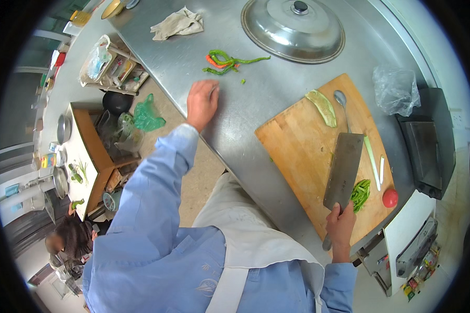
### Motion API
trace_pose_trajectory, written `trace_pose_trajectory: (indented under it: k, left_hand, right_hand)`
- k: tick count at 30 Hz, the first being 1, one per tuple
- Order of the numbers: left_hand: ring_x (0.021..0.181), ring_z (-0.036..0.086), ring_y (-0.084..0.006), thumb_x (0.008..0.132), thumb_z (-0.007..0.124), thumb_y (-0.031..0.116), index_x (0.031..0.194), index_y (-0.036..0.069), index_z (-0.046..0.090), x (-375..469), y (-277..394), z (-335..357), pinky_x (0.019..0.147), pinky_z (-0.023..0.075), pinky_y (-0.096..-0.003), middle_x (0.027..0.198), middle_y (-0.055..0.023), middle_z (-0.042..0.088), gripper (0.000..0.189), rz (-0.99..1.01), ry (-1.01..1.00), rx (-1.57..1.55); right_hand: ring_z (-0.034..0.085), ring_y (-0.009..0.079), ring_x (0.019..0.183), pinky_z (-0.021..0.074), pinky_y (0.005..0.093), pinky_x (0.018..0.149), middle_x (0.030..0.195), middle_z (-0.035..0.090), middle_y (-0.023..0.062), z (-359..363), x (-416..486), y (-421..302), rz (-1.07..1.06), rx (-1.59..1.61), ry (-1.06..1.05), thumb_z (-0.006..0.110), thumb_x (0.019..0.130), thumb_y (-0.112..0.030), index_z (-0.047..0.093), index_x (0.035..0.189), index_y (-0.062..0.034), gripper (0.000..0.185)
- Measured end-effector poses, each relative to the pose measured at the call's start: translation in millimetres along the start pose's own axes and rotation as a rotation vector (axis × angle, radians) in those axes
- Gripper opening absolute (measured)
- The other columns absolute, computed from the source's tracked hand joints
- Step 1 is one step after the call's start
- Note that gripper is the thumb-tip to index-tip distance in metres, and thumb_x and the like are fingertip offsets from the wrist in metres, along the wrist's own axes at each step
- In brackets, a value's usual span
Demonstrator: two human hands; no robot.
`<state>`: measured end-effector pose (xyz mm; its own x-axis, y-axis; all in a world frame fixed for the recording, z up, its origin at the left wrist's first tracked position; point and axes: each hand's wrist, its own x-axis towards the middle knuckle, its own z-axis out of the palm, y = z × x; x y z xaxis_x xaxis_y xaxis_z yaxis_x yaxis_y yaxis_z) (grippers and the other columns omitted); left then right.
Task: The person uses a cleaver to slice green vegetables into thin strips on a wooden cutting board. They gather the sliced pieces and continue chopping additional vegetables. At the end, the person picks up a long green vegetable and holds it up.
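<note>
My right hand (340, 225) is closed on the handle of a cleaver (343, 170), whose broad blade lies over the wooden cutting board (293, 156). Beside the blade is a heap of sliced green pepper (361, 195). Farther right on the board are pale green stalk pieces (372, 162) and a red tomato (390, 198). A hollowed piece of pale green vegetable (322, 107) and a metal spoon (341, 102) lie at its far end. My left hand (202, 102) is at the steel table's edge, fingers curled, apparently empty, near several green and red chili peppers (224, 62).
A large metal lid (293, 29), a crumpled cloth (178, 24) and a clear plastic bag (395, 90) rest on the steel table (235, 113). A black appliance (427, 144) stands at the right. Another person (72, 238) is at the lower left, by a side table (80, 156).
</note>
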<state>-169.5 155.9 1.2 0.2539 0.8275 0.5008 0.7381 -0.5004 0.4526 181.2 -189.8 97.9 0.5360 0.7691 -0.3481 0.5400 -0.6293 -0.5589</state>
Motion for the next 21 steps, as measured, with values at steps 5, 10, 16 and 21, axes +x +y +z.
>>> trace_pose_trajectory:
  k: [5,10,16,21]
  left_hand:
    - [0.093,0.062,-0.0345,0.083,0.074,0.012,0.098,0.009,0.071,52.2,-24.5,32.0,0.082,0.0515,-0.0466,0.096,-0.0124,0.067,0.016,0.029,-0.177,0.218]
    - [0.095,0.062,-0.0325,0.087,0.069,0.008,0.098,0.012,0.074,70.1,4.1,10.3,0.08,0.0526,-0.0423,0.102,-0.0088,0.069,0.013,0.123,-0.082,0.063]
    - [0.098,0.064,-0.0274,0.079,0.069,0.003,0.111,0.006,0.072,-8.2,134.6,-3.2,0.085,0.0545,-0.0384,0.111,-0.0086,0.066,0.032,0.757,-0.421,-0.432]
    - [0.106,0.063,-0.0293,0.081,0.062,0.004,0.117,0.006,0.068,-51.3,183.2,31.3,0.09,0.0541,-0.0394,0.115,-0.0103,0.064,0.036,0.78,-0.693,-0.5]
  right_hand:
    - [0.066,0.0438,0.069,0.0498,0.0484,0.06,0.076,0.066,0.0239,9.1,-15.3,-10.6,0.043,0.062,-0.031,0.062,0.095,-0.013,0.052,0.096,0.0011,0.018]
    - [0.064,0.0455,0.069,0.0479,0.0505,0.059,0.076,0.066,0.0245,20.6,-27.2,-17.2,-0.033,-0.072,-0.032,0.062,0.096,-0.016,0.052,0.095,0.0008,0.02]
    - [0.064,0.0408,0.062,0.0465,0.0464,0.054,0.067,0.064,0.0204,19.2,-23.1,-19.2,-0.059,0.026,-0.003,0.062,0.096,-0.015,0.048,0.092,0.0005,0.021]
    - [0.063,0.0424,0.062,0.0458,0.0478,0.054,0.067,0.063,0.0213,11.8,-16.1,-21.0,-0.092,0.012,-0.022,0.062,0.096,-0.014,0.048,0.093,0.0005,0.02]
